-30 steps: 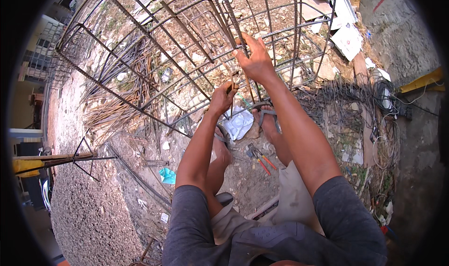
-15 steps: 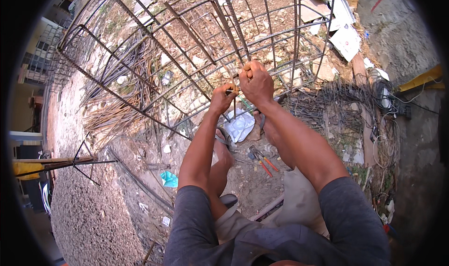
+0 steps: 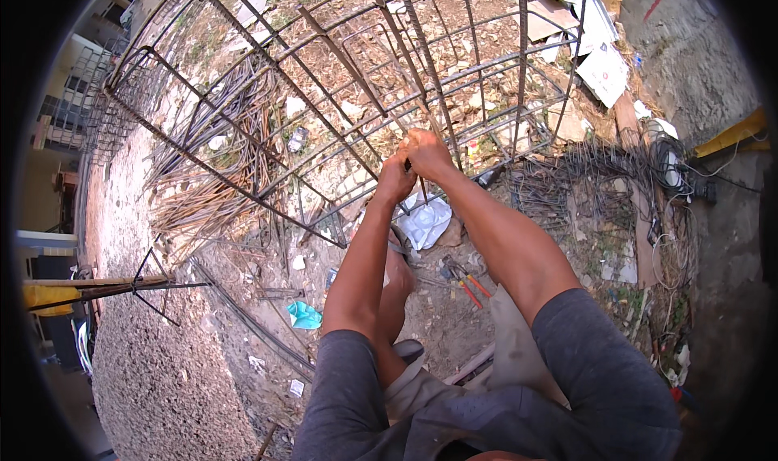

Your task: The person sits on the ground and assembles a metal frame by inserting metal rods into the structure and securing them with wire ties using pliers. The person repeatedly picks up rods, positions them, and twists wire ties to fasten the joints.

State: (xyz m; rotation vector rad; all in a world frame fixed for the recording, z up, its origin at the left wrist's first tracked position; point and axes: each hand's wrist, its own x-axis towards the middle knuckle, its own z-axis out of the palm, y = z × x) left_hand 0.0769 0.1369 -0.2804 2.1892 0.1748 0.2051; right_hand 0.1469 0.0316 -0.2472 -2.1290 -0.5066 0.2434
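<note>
A cage of rusty rebar [image 3: 267, 56] with square stirrups spans the upper part of the view. At its near side my two hands are pressed together. My right hand [image 3: 427, 153] is closed in a fist around the rebar, its fingers over the top. Just to its left and lower, my left hand [image 3: 396, 179] is closed on the rebar too. A short length of bar shows below them; the exact grip point is hidden by the fingers. Pliers or cutters with orange handles [image 3: 468, 286] lie on the ground between my legs, near a crumpled white bag [image 3: 425, 222].
Loose rods [image 3: 219, 145] are piled beyond the cage at left, and tangled wire [image 3: 575, 177] lies at right. A teal scrap [image 3: 304, 315] rests near my left leg. Gravel [image 3: 162, 372] covers the lower left. White boards [image 3: 604, 68] lie at upper right.
My right hand has come down toward my left, and the two hands now meet. The whole view has shifted slightly, with the cage appearing a little farther right.
</note>
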